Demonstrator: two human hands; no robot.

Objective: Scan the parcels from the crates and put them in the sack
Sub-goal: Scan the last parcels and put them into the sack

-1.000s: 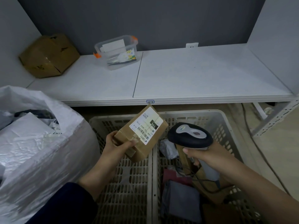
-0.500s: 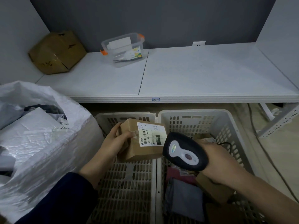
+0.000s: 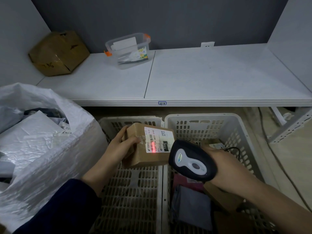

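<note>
Cardboard parcel (image 3: 148, 154): gripped in left hand (image 3: 120, 147), fingers (image 3: 124, 132) curled round its end, above left crate (image 3: 135, 200), beside sack (image 3: 50, 157). Scanner (image 3: 190, 161): clasped in right hand (image 3: 228, 171), red line across parcel's barcode label (image 3: 158, 139).

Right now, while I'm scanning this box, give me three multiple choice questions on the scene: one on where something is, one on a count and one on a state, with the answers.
1. Where does the red line from the scanner fall?
A. on the clear tub
B. on the barcode of the label on the parcel
C. on the floor

2. How many plastic crates stand below the shelf?
A. one
B. two
C. three

3. What is the left hand doing?
A. resting open on a crate rim
B. hanging idle, holding nothing
C. gripping the parcel

Answers:
1 B: the red line glows across the label's bars.
2 B: two slotted crates sit side by side.
3 C: its thumb and fingers clasp the parcel's end.
</note>
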